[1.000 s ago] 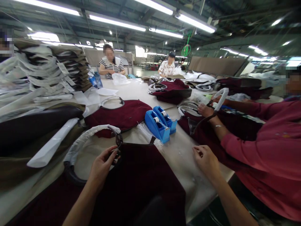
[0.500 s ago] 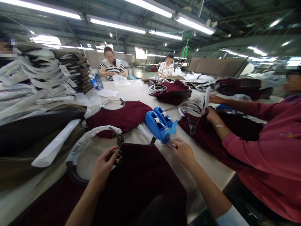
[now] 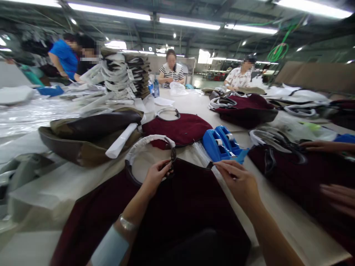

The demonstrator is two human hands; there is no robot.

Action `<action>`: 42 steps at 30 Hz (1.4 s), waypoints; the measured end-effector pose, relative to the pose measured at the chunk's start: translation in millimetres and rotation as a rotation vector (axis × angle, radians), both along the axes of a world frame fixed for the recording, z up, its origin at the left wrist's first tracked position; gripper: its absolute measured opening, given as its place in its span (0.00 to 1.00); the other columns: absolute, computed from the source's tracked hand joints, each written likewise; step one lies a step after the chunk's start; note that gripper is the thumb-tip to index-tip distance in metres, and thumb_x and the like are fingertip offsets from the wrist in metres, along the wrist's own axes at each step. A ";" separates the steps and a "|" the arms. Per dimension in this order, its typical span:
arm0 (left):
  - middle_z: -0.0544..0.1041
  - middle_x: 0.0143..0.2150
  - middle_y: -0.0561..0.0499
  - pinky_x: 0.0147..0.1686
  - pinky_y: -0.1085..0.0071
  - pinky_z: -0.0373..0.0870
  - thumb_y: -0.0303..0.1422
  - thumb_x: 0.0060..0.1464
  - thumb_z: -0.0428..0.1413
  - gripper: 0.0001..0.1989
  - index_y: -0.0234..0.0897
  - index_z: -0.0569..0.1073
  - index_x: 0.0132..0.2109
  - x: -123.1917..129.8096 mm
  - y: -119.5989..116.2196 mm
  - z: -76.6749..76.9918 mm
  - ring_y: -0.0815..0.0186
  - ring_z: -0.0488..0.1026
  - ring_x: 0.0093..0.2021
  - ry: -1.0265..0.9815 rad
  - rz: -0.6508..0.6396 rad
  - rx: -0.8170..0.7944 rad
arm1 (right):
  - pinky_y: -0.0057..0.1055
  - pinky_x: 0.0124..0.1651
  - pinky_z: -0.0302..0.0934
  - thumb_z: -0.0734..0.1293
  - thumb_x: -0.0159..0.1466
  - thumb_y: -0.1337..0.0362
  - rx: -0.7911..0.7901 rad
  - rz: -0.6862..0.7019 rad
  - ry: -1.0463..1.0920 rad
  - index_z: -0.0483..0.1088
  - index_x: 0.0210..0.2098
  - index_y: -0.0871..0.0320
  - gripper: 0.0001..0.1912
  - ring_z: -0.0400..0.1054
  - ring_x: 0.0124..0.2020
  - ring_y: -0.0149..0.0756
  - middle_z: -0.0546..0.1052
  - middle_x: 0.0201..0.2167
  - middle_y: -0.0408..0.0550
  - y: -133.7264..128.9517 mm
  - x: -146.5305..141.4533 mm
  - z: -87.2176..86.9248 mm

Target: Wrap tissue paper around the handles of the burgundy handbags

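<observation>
- Bag of dark burgundy fabric [image 3: 188,207] lay flat on the pale bench [image 3: 288,214], its ring-shaped handle wrapped in white film [image 3: 155,137] reaching past the top edge.
- Left hand [image 3: 155,177] pinched the handle's dark right end between thumb and fingers; right hand [image 3: 241,181] pinched a small dark tab [image 3: 210,165] at the right of the bag's top edge.
- Bare bench ran down the bag's right side, towards a second dark burgundy bag [image 3: 302,181].
- Tighter room lay ahead: two blue plastic tape dispensers [image 3: 213,143] stood just beyond the right hand, and a brighter burgundy bag [image 3: 180,129] lay close past the handle.
- Leftward sat an olive and brown bag [image 3: 88,136] and a white tube-shaped sheet [image 3: 122,141].
- Half a second earlier, the right hand was at the dispensers; the left kept its place. The view had swung left, bringing in a person in a blue shirt [image 3: 65,57].
- White rectangular tags [image 3: 130,74] hung on a tall stack of wrapped bags [image 3: 113,75], their writing too small to read.
</observation>
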State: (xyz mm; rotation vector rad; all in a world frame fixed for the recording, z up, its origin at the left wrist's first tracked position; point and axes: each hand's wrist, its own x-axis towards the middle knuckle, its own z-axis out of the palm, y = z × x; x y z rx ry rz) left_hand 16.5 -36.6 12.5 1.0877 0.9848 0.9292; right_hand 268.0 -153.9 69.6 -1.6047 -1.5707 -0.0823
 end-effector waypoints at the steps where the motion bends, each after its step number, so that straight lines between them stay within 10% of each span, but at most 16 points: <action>1: 0.79 0.36 0.47 0.30 0.77 0.66 0.41 0.44 0.66 0.26 0.30 0.76 0.48 -0.4 -0.7 1.4 0.70 0.75 0.31 -0.017 0.009 -0.014 | 0.29 0.42 0.67 0.64 0.65 0.57 -0.029 0.083 0.006 0.79 0.39 0.52 0.12 0.74 0.36 0.36 0.79 0.36 0.46 8.3 -14.0 4.9; 9: 0.80 0.36 0.47 0.34 0.76 0.68 0.39 0.43 0.67 0.21 0.31 0.78 0.43 -4.1 -1.7 1.1 0.69 0.75 0.33 -0.096 0.007 -0.023 | 0.27 0.39 0.61 0.63 0.66 0.63 -0.254 0.233 -0.203 0.78 0.40 0.50 0.11 0.71 0.34 0.33 0.78 0.34 0.45 63.6 -82.1 -12.0; 42: 0.78 0.31 0.49 0.29 0.77 0.68 0.40 0.43 0.66 0.19 0.32 0.75 0.39 -0.5 1.8 -6.7 0.69 0.75 0.29 -0.092 -0.006 0.042 | 0.27 0.34 0.56 0.61 0.66 0.62 -0.292 0.110 -0.341 0.77 0.40 0.51 0.11 0.71 0.33 0.33 0.77 0.36 0.45 77.8 -97.1 -36.2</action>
